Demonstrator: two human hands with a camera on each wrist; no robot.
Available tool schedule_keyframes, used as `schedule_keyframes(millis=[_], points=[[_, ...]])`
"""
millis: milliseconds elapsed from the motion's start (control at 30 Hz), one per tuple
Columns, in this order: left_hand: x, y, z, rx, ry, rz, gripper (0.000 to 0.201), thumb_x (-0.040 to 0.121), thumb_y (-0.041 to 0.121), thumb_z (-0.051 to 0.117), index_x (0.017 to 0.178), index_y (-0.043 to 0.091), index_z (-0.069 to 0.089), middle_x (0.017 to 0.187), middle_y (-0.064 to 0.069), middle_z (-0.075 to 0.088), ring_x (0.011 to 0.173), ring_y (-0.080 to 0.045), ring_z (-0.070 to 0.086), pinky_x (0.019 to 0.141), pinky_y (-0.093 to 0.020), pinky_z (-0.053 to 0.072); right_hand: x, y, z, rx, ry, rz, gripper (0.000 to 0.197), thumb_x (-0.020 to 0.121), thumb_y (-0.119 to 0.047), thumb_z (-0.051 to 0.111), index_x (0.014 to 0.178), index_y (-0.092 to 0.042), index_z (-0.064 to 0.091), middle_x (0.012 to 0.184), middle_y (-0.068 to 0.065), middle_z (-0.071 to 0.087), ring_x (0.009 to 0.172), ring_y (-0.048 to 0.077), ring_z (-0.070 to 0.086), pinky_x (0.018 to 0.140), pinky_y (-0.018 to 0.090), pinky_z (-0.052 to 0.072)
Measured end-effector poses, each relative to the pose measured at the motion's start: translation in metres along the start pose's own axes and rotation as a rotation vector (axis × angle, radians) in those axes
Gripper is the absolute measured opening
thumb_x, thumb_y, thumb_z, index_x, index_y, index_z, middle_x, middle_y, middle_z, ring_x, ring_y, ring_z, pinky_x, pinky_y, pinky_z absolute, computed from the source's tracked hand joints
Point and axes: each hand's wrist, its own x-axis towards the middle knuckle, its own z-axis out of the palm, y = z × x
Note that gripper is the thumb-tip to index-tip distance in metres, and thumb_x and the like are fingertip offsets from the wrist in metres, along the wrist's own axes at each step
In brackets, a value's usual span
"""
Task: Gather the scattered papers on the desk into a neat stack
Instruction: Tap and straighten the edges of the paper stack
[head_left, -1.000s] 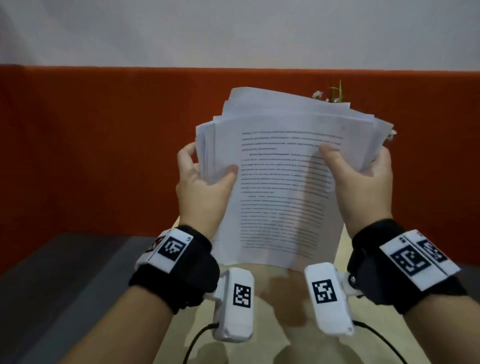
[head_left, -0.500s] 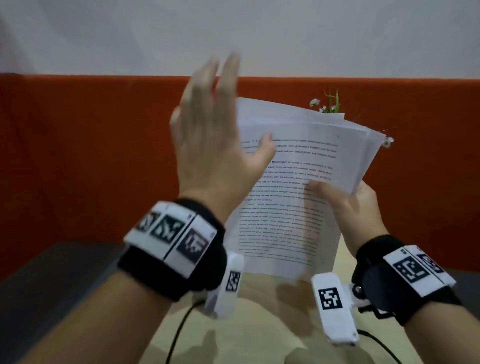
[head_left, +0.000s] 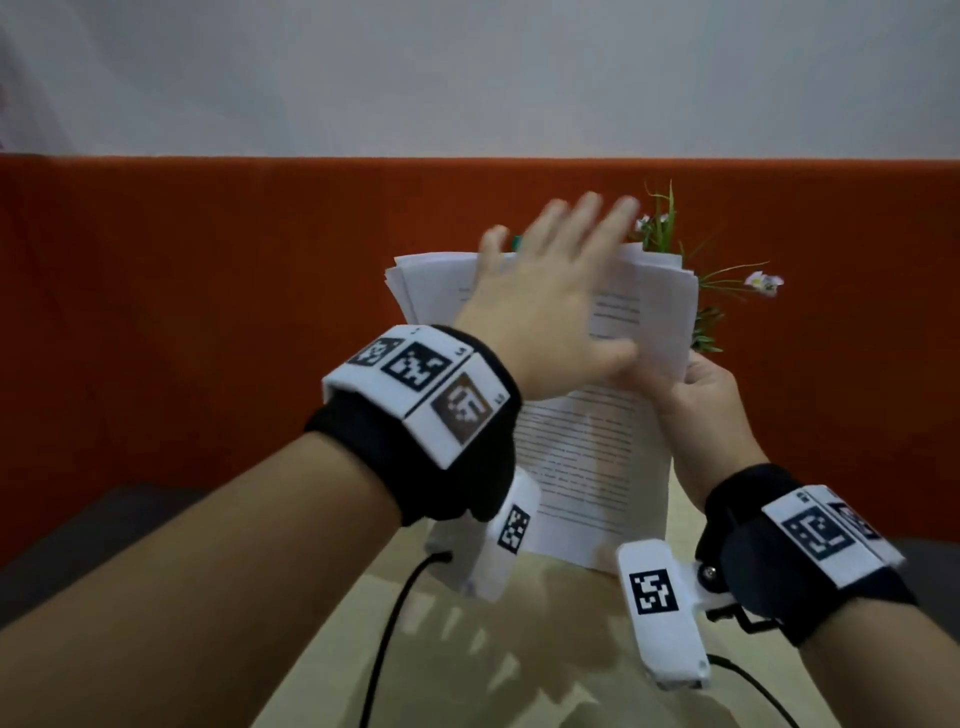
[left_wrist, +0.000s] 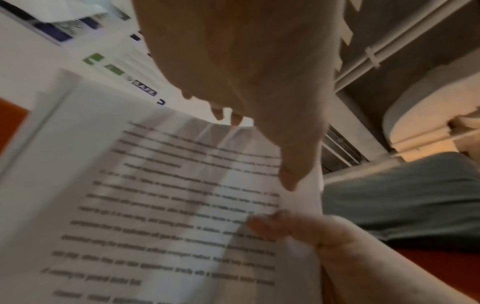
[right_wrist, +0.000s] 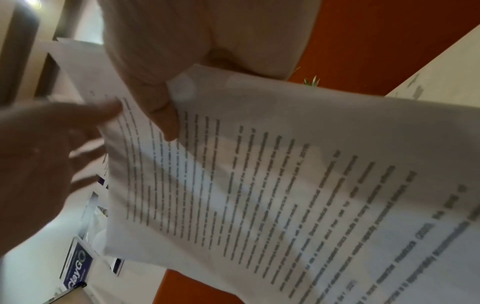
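A stack of printed white papers (head_left: 587, 467) stands upright over the beige desk (head_left: 519, 649), its top edges uneven. My right hand (head_left: 696, 389) grips the stack's right edge, thumb on the front page, fingers behind. My left hand (head_left: 571, 280) is open with straight, spread fingers, lying flat across the upper part of the stack and blurred by motion. In the left wrist view the papers (left_wrist: 168, 205) sit below the left palm (left_wrist: 246, 72). In the right wrist view the right thumb (right_wrist: 166, 121) pinches the front page (right_wrist: 285, 185).
An orange partition (head_left: 208, 312) runs behind the desk under a white wall. A small plant with pale flowers (head_left: 675, 234) stands right behind the stack. Black cables (head_left: 395, 613) trail across the desk near me. A dark surface (head_left: 78, 545) lies left of the desk.
My left hand let go of the stack's left edge, rose open, and now lies flat on the stack's top. The right hand kept its grip; the stack sits lower and farther away.
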Motion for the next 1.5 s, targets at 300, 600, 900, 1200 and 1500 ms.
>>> schedule_keyframes(millis=[300, 600, 900, 1200, 1500], points=[[0.011, -0.007, -0.013, 0.039, 0.034, 0.015, 0.026, 0.085, 0.035, 0.064, 0.106, 0.022, 0.056, 0.104, 0.003, 0.061, 0.107, -0.023, 0.059, 0.088, -0.036, 0.040, -0.002, -0.014, -0.002, -0.010, 0.002, 0.022, 0.013, 0.081, -0.014, 0.070, 0.089, -0.024, 0.071, 0.089, -0.001, 0.076, 0.082, 0.016, 0.072, 0.075, 0.035, 0.060], [-0.019, -0.074, -0.018, -0.548, 0.505, -0.328, 0.025, 0.087, 0.020, 0.066, 0.111, 0.013, 0.068, 0.113, -0.005, 0.071, 0.106, -0.024, 0.066, 0.094, -0.036, 0.051, -0.016, 0.024, -0.048, -0.003, 0.365, 0.325, 0.095, 0.066, -0.046, 0.077, 0.146, -0.022, 0.031, 0.135, -0.005, 0.047, 0.116, 0.019, 0.048, 0.094, 0.035, 0.036], [-0.048, -0.081, 0.016, -1.101, 0.600, -0.464, 0.013, 0.093, 0.014, 0.058, 0.106, 0.015, 0.059, 0.099, 0.003, 0.069, 0.092, -0.014, 0.067, 0.079, -0.033, 0.054, -0.005, 0.009, -0.039, -0.175, 0.198, -0.018, 0.024, 0.086, -0.012, 0.066, 0.109, -0.019, 0.063, 0.101, -0.003, 0.065, 0.079, -0.003, 0.064, 0.070, 0.024, 0.054], [-0.060, -0.065, 0.066, -0.982, 0.767, -0.575, 0.022, 0.091, 0.017, 0.060, 0.081, 0.037, 0.060, 0.087, 0.013, 0.069, 0.090, -0.017, 0.070, 0.083, -0.044, 0.058, -0.010, 0.012, -0.019, -0.265, 0.259, -0.083, 0.014, 0.092, -0.016, 0.057, 0.104, -0.023, 0.055, 0.100, -0.012, 0.065, 0.093, 0.006, 0.064, 0.073, 0.028, 0.051], [-0.072, -0.058, 0.096, -1.010, 0.647, -0.646, 0.036, 0.085, 0.020, 0.069, 0.111, 0.031, 0.047, 0.101, 0.009, 0.065, 0.095, -0.015, 0.067, 0.084, -0.037, 0.057, -0.018, 0.028, -0.020, -0.247, 0.290, -0.004, 0.027, 0.091, -0.020, 0.059, 0.114, -0.022, 0.045, 0.096, -0.012, 0.056, 0.085, 0.005, 0.059, 0.061, 0.021, 0.045]])
